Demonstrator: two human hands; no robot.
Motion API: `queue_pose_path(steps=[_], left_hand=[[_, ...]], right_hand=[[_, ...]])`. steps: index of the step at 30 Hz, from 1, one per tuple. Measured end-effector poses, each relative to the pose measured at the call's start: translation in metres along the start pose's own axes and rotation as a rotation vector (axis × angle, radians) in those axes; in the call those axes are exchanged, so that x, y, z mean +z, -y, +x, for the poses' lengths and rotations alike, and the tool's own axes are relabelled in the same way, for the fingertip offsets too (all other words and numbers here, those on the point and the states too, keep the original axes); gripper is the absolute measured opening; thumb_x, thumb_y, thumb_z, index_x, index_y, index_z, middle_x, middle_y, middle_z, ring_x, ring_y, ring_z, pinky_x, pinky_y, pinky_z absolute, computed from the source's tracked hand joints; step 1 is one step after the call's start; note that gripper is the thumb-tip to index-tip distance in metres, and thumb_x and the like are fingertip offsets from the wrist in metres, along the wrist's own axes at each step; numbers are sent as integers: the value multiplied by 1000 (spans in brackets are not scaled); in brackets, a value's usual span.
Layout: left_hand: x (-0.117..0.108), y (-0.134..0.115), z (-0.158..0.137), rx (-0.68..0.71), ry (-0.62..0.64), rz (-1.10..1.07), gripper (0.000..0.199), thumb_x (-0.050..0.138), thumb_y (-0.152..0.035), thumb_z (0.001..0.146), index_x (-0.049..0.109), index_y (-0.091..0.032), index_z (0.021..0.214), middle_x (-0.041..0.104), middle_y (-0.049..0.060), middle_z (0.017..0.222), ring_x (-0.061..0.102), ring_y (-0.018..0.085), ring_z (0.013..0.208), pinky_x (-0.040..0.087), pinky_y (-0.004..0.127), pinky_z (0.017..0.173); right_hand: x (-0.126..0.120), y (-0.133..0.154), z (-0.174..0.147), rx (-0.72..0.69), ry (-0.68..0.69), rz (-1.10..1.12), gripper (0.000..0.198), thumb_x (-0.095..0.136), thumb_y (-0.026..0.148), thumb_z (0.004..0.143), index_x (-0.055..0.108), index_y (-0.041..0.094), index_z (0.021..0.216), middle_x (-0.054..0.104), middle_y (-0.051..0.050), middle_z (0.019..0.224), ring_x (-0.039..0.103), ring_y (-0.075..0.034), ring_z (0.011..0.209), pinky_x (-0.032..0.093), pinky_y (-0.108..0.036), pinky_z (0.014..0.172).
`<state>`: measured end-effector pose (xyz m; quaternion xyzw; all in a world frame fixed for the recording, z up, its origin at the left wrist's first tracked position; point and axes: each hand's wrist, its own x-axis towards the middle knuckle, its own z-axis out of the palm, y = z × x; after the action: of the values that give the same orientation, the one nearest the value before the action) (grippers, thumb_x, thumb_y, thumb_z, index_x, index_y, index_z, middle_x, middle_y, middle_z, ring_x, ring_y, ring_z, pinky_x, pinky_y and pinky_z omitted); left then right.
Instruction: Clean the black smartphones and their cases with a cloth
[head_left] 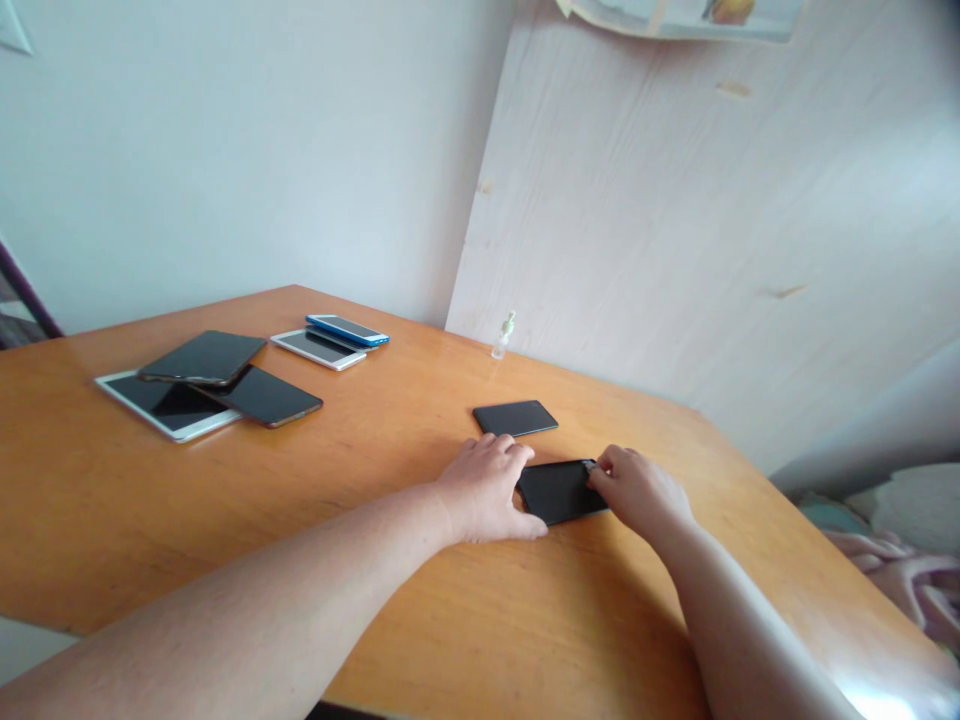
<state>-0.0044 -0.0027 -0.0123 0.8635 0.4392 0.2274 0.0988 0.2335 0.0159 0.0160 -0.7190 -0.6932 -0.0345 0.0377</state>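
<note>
A black phone [564, 492] lies flat on the wooden table, screen up, between my two hands. My left hand [491, 490] grips its left end, with the thumb at the near edge and the fingers at the far edge. At the phone's far right corner, my right hand [637, 490] has its fingertips pinched together on the screen. Something small and pale shows at those fingertips, too small to make out. Just beyond my left hand lies another dark phone [516, 417], flat and apart from the first.
On the left of the wooden table [360, 440], a black tablet [202, 357] and a dark device [266, 395] overlap a white tablet [142, 395]. Behind them, a blue device [347, 330] leans over a white one [319, 347]. A small pump bottle [503, 338] stands near the wall.
</note>
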Motion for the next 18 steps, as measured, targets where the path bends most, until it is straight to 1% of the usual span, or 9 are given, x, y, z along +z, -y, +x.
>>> queue_pose_path(steps=[2, 5, 7, 8, 9, 12, 14, 16, 18], left_hand=[[0, 0, 0, -6, -1, 2, 79, 70, -65, 60, 52, -20, 122, 58, 11, 114, 53, 32, 107, 43, 43, 93], [-1, 0, 0, -10, 1, 6, 74, 70, -63, 60, 55, -20, 118, 59, 10, 110, 54, 32, 105, 44, 43, 91], [-2, -1, 0, -9, 0, 6, 71, 70, -62, 61, 55, -21, 117, 59, 10, 109, 54, 31, 103, 44, 43, 90], [-2, -1, 0, -8, -1, 5, 71, 70, -62, 61, 55, -21, 117, 59, 10, 109, 54, 31, 103, 44, 43, 90], [-2, -1, 0, -7, -1, 5, 71, 70, -62, 61, 55, -20, 117, 59, 10, 109, 54, 31, 103, 44, 43, 90], [-2, -1, 0, 2, 1, 4, 74, 70, -64, 61, 54, -20, 119, 58, 10, 111, 54, 32, 105, 44, 43, 91], [-1, -1, 0, 5, -4, 5, 76, 70, -65, 61, 54, -20, 121, 58, 10, 112, 53, 32, 106, 43, 43, 92], [0, 0, 0, 2, -10, 5, 77, 70, -65, 60, 54, -20, 120, 58, 10, 111, 53, 31, 106, 43, 43, 92], [0, 0, 0, -2, -11, 5, 75, 71, -64, 60, 54, -21, 118, 59, 10, 110, 54, 31, 105, 43, 43, 91]], right_hand=[[3, 7, -5, -67, 8, 71, 15, 50, 30, 83, 59, 21, 75, 63, -6, 80, 54, -18, 70, 27, -28, 58], [8, 33, -17, -304, 30, 233, 8, 53, 25, 81, 57, 20, 77, 63, -3, 79, 54, -15, 72, 31, -25, 61], [8, 43, -22, -406, 53, 279, 6, 54, 25, 80, 57, 21, 78, 63, -1, 79, 54, -14, 71, 31, -24, 61], [7, 43, -22, -403, 59, 267, 7, 54, 26, 81, 57, 21, 78, 63, -1, 79, 53, -14, 70, 30, -25, 60], [6, 39, -20, -361, 59, 233, 8, 53, 27, 81, 57, 21, 78, 63, -1, 77, 53, -14, 69, 28, -25, 59], [0, 15, -10, -124, 38, 85, 14, 51, 30, 83, 58, 20, 75, 62, -3, 75, 51, -15, 66, 24, -26, 56], [-1, 3, -4, -35, 41, 46, 16, 51, 30, 83, 57, 20, 72, 62, -4, 73, 51, -16, 65, 23, -27, 56], [1, 5, -5, -67, 47, 92, 14, 52, 28, 82, 57, 20, 73, 61, -4, 73, 51, -15, 65, 25, -26, 56], [5, 20, -13, -195, 50, 191, 10, 52, 26, 82, 56, 20, 75, 62, -3, 73, 52, -15, 67, 28, -25, 58]])
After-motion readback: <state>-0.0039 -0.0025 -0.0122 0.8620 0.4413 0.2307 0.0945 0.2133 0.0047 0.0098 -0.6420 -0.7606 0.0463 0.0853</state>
